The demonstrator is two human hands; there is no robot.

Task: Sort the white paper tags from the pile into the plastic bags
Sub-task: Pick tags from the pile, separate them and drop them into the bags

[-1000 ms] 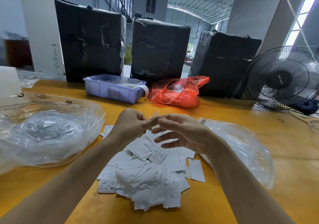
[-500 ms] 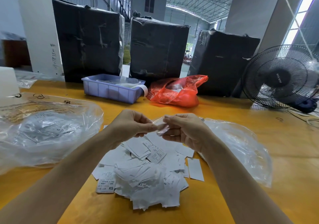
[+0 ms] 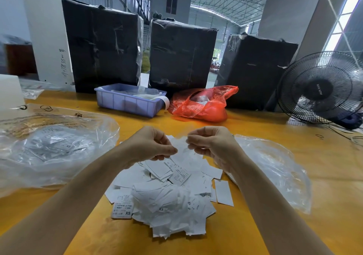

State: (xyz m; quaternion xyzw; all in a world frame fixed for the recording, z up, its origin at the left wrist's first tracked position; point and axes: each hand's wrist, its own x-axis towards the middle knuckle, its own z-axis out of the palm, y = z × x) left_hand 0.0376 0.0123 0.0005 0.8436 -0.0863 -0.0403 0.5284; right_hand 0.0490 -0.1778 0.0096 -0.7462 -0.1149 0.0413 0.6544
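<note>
Left of the pile (image 3: 165, 197) lies a clear bag (image 3: 53, 148) with tags inside. Above the pile's far edge, the left hand (image 3: 151, 146) and right hand (image 3: 212, 142) have fingers curled, apparently pinching a white tag (image 3: 181, 146) between them, though blur hides the grip. Right of the pile lies a second bag (image 3: 275, 168).

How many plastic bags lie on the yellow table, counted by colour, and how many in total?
Clear plastic bags: 2, left one, right one
Red plastic bag: 1
Total: 3
</note>
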